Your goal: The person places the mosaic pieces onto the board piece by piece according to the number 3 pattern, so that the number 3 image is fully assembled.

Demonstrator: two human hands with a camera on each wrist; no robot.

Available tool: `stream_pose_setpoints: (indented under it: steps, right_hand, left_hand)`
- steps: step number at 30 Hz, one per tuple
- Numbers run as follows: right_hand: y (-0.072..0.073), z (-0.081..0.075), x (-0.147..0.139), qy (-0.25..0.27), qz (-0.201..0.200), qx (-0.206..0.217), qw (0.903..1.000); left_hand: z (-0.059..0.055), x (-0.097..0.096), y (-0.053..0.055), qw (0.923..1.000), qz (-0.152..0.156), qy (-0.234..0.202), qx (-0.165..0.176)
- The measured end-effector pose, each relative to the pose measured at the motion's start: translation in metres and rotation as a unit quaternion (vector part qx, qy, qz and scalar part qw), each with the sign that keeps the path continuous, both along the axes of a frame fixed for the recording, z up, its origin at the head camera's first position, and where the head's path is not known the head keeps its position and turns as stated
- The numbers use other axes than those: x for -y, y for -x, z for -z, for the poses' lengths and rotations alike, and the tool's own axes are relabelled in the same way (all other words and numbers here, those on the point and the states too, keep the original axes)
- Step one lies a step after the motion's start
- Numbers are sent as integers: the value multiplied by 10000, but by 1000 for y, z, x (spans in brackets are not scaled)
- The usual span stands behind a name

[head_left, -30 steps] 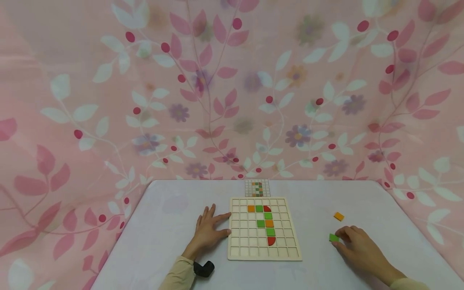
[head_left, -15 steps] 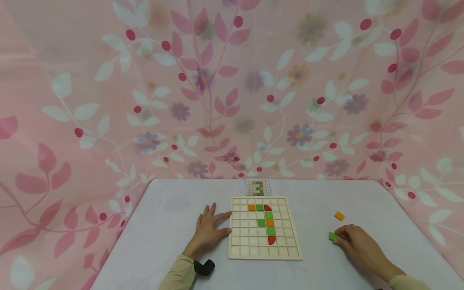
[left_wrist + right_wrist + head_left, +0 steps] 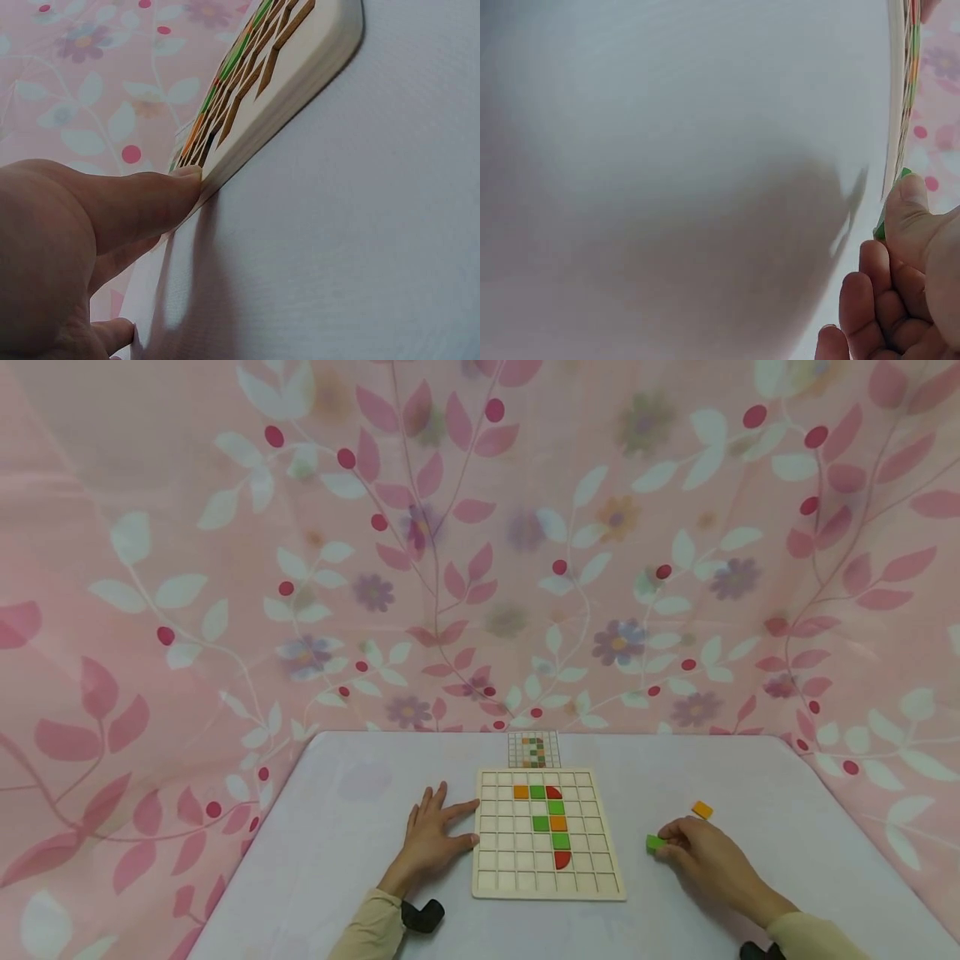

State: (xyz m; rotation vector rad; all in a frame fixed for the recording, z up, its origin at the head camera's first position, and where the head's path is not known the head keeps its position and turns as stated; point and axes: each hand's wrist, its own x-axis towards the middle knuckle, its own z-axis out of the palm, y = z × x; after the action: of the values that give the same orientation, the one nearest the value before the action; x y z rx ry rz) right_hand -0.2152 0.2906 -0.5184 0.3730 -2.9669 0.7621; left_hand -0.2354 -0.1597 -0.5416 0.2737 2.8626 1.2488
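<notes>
My right hand [image 3: 703, 856] pinches a green square tile [image 3: 655, 844] between thumb and fingers, right of the wooden grid board [image 3: 510, 882]. In the right wrist view, the green tile [image 3: 880, 227] shows past the thumb [image 3: 913, 196]. My left hand [image 3: 430, 841] lies with fingers spread, thumb and index fingertip touching the board's left edge. The left wrist view shows the thumb [image 3: 150, 202] against the board's side [image 3: 281, 105]. Green and orange square tiles and red rounded tiles sit in the board's cells, among them a red tile [image 3: 562, 860] lowest in the column.
An orange tile [image 3: 702, 810] lies on the white tabletop [image 3: 360, 785], just beyond my right hand. A printed pattern card [image 3: 534, 749] with a coloured grid is behind the board. A pink floral curtain [image 3: 480, 568] hangs around the table.
My right hand has picked up the green tile and moved left with it, toward the board. The left hand stays at the board's edge.
</notes>
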Motion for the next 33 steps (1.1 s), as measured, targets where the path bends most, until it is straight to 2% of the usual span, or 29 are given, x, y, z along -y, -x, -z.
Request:
stream_pose_setpoints:
  steps: [6, 12, 19, 27, 33]
  right_hand:
    - [6, -5, 16, 70, -208, -302, 9993]
    - [9, -7, 31, 191, -314, -78, 9993]
    - [9, -5, 53, 250, -644, -161, 9975]
    - [11, -3, 75, 307, -753, 258, 9964]
    - [14, -1, 87, 339, -978, 160, 9945]
  left_hand:
    - [-1, 0, 0, 10000, -16, 7, -6]
    - [-1, 1, -1, 10000, -36, 41, 3]
    - [-2, 1, -2, 10000, -52, 27, 42]
    - [0, 0, -1, 10000, -30, -5, -6]
    - [4, 0, 1, 10000, -25, 40, -37]
